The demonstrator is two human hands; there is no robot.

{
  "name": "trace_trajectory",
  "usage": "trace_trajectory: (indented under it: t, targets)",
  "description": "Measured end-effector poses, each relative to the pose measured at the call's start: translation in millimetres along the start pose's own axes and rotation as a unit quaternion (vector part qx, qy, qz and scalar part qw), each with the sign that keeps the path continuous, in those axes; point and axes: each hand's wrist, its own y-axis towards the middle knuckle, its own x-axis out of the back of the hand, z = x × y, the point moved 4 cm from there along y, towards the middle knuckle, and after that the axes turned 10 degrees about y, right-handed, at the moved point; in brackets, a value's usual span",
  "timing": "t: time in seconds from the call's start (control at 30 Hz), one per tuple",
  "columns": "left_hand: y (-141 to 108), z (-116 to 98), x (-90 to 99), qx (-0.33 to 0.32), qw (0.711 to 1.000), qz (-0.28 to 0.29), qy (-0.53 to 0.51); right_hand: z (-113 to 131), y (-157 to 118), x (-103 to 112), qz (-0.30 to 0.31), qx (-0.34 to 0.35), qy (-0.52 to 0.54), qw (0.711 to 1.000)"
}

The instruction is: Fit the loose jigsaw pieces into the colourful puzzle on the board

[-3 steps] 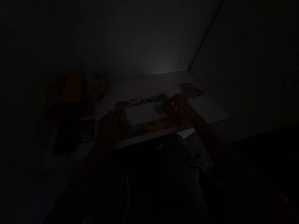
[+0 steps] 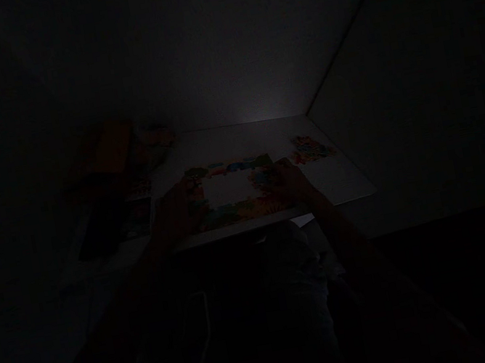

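Left hand (image 2: pixel 176 211) and right hand (image 2: pixel 290 181) rest at opposite sides of a partly assembled puzzle (image 2: pixel 238 212) along the desk's (image 2: pixel 341 183) near edge; dimness hides whether the fingers grip.

Greens, oranges and a touch of blue mottle the puzzle border (image 2: pixel 234 213) here, around a plain pale middle; the loose pieces (image 2: pixel 309 148) show mixed orange, red and green, and the desk (image 2: pixel 235 139) reads plain greyish white!

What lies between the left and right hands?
Between the left hand and right hand, the head view shows a jigsaw puzzle with an unfilled middle.
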Motion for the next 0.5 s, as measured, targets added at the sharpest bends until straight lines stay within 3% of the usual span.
trace_trajectory:
  t: [0.13,0.23,0.4,0.5]
  targets:
    - [3.4,15.4,0.9,0.074,0.987,-0.086,-0.111,-11.3,5.9,-16.3,0.006,0.007,-0.007,1.000]
    - [29.8,12.8,14.1,0.054,0.970,-0.151,-0.185,-11.9,12.9,-18.1,0.018,0.024,0.005,1.000]
    - [118.8,-15.9,24.9,-0.040,0.969,-0.061,-0.237,-5.5,43.9,-13.5,0.104,0.019,0.140,0.984]
    - [151.8,-26.7,25.4,-0.062,0.970,-0.067,-0.224,8.4,80.4,-13.2,0.145,0.050,0.231,0.961]
